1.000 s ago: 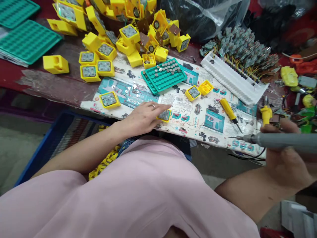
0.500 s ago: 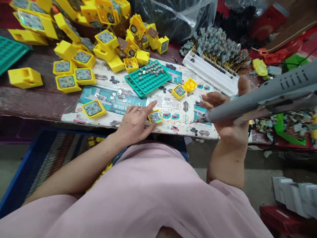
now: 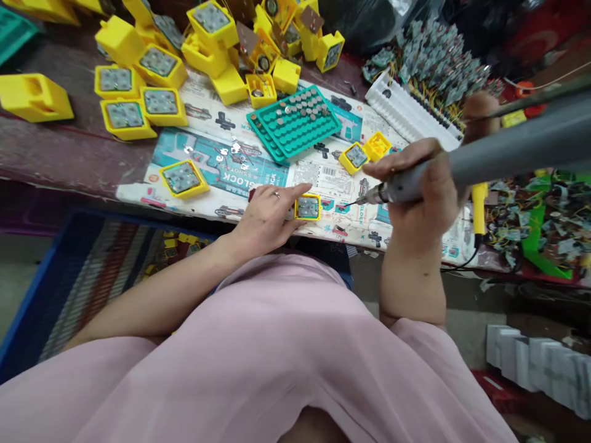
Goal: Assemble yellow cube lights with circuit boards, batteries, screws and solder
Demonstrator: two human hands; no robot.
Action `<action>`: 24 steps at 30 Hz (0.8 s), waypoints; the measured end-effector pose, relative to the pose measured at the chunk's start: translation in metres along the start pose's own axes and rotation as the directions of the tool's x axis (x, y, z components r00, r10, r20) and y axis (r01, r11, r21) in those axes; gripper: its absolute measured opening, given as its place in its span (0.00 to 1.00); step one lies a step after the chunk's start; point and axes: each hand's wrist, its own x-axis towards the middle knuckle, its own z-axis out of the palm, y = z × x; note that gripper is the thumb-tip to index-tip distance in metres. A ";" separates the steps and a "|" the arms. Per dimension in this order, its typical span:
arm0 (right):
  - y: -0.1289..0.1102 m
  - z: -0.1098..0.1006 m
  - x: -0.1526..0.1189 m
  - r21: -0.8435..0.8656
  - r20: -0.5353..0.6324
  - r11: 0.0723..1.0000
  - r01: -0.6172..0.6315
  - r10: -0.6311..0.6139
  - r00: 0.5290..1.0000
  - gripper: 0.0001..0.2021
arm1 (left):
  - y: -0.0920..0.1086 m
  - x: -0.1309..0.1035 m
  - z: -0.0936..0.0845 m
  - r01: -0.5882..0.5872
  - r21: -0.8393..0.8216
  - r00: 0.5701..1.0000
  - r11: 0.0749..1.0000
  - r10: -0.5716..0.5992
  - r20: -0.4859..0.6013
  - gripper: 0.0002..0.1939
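Observation:
My left hand (image 3: 268, 215) rests on the printed sheet, its thumb and forefinger bracketing a small yellow case (image 3: 308, 208) with a grey circuit board set in it. In my right hand (image 3: 422, 191) is a grey electric screwdriver (image 3: 484, 151), fingers wrapped around its front part. The driver's thin bit points left, a little to the right of the case and apart from it. Just above the bit, another small yellow case (image 3: 354, 158) with a board touches a yellow piece (image 3: 378, 145). A teal tray (image 3: 295, 138) holds several small round metal pieces.
Yellow cases with boards (image 3: 122, 115) are grouped at the left, and one more (image 3: 183, 178) lies nearer. Yellow housings (image 3: 217, 58) are heaped behind. A white foam strip (image 3: 410, 114) carries wired boards. A blue crate (image 3: 50, 289) stands below the table's left edge.
My right hand has closed its fingers around the screwdriver, which lay loosely across the open hand before. Its bit is nearer the case at my left hand. The whole view has shifted.

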 end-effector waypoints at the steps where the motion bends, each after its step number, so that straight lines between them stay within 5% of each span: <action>1: -0.001 0.009 -0.001 0.025 -0.020 0.999 0.046 -0.045 0.999 0.16 | 0.000 0.000 0.001 -0.011 -0.001 1.000 1.000 0.011 -0.013 0.28; 5: 0.001 0.035 -0.007 0.171 0.023 0.982 0.084 -0.089 0.996 0.11 | 0.000 -0.001 0.001 -0.016 0.010 1.000 1.000 0.017 -0.022 0.25; 9: 0.004 0.042 -0.011 0.350 0.063 0.926 0.141 -0.173 0.983 0.21 | 0.001 0.000 0.001 0.018 0.012 1.000 1.000 -0.018 0.015 0.24; 15: 0.024 0.041 -0.008 0.032 0.135 0.989 0.142 -0.145 0.980 0.33 | -0.001 -0.001 0.003 -0.084 0.079 0.995 0.993 0.087 -0.043 0.19; 24: 0.039 0.053 -0.002 0.050 0.072 0.930 0.364 -0.367 0.927 0.29 | -0.002 -0.002 0.004 -0.182 0.222 0.969 0.958 0.213 -0.127 0.15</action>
